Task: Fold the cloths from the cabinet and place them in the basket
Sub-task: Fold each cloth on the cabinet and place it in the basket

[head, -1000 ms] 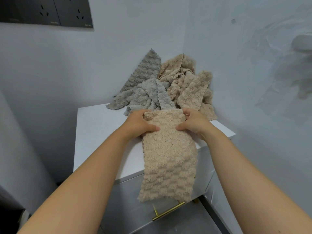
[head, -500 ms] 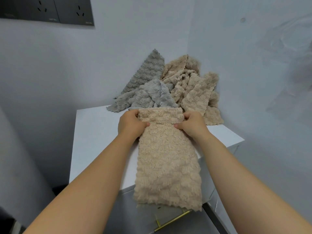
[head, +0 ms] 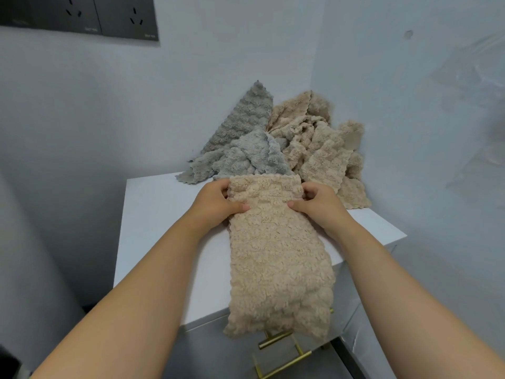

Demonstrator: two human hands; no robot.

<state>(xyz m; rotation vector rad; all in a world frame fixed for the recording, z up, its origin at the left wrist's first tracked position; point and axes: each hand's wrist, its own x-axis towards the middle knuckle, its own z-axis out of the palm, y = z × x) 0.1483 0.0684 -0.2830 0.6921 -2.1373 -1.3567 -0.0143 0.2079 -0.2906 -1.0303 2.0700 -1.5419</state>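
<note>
Forward toward twelve o'clock went the beige cloth (head: 276,250); left hand (head: 216,205) and right hand (head: 319,206) pinched its far corners; keeping edges aligned would help.

White cabinet (head: 164,214), flat top, set in a wall corner; grey drawer fronts below with brass bar handles (head: 274,341). On top, at the back: a heap of grey cloths (head: 240,149), crumpled, one corner propped up against the wall. Touching it on the right: a heap of beige cloths (head: 322,154), crumpled. In front of both: one long beige cloth (head: 276,255), laid lengthwise as a narrow strip, its near end hanging over the front edge.
</note>
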